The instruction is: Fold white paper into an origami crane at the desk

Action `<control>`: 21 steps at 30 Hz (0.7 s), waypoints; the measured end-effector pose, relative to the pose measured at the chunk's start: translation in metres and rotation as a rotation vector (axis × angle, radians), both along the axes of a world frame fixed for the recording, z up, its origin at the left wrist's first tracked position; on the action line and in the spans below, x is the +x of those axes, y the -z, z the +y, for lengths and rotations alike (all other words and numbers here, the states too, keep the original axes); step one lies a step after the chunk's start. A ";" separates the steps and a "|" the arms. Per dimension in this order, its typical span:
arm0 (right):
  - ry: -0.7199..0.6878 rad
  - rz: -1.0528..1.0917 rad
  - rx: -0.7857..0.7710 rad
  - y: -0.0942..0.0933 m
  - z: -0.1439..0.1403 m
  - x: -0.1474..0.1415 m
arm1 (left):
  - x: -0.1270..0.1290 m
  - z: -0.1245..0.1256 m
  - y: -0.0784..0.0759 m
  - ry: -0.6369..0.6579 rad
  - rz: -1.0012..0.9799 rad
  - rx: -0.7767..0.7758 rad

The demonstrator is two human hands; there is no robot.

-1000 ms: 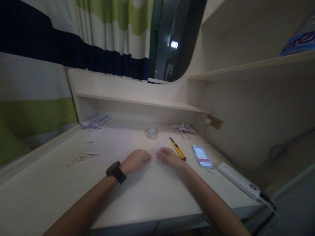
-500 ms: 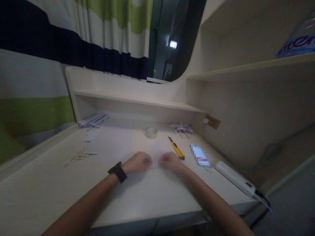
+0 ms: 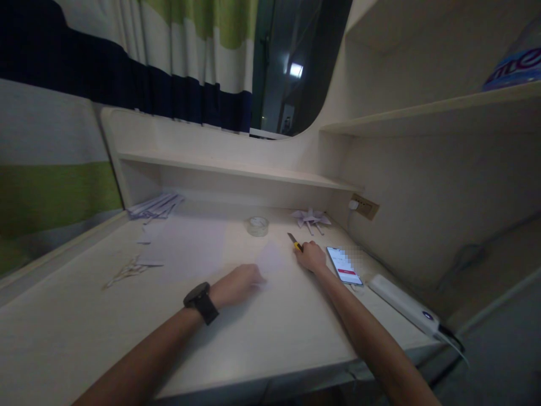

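Yellow-handled utility knife (image 3: 295,242) lies on the pale wooden tabletop (image 3: 84,321), right of centre, its dark blade end pointing toward the back shelf. Head view: the right hand (image 3: 311,256) rests over the knife's handle, fingers curled down onto it; only the blade end and a sliver of yellow show beyond the knuckles. Whether the grip is fully closed cannot be told. The left hand (image 3: 237,283), with a black wristwatch (image 3: 201,301) on its wrist, lies on the tabletop with fingers loosely bent, fingertips pressing the near edge of a small sheet of white paper (image 3: 270,260). That sheet sits between both hands. Just right of the right hand lies a lit smartphone (image 3: 344,266), and beyond it a white power bank (image 3: 403,304). A clear tape roll (image 3: 257,225) and a folded paper pinwheel (image 3: 310,217) stand farther back.
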State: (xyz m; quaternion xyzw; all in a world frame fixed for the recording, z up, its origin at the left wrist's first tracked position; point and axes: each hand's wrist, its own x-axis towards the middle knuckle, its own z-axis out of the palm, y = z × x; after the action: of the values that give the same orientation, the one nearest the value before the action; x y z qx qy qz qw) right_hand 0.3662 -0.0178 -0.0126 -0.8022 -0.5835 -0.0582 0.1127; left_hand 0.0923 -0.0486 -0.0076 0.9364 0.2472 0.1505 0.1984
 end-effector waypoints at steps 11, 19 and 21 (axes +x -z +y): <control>-0.322 0.241 0.048 -0.033 -0.039 0.014 | 0.002 -0.003 0.010 -0.128 0.052 0.208; -0.758 -0.093 -0.023 -0.056 -0.121 0.005 | 0.002 -0.006 0.005 -0.254 0.029 0.139; -0.791 -0.200 -0.071 -0.056 -0.128 -0.002 | 0.002 -0.006 0.005 -0.247 0.029 0.131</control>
State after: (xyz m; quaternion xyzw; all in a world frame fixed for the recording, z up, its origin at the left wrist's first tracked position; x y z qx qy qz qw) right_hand 0.3645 -0.1457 0.0432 -0.5096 -0.8567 -0.0681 0.0412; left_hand 0.0938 -0.0549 -0.0122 0.9119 0.3532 0.1759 0.1132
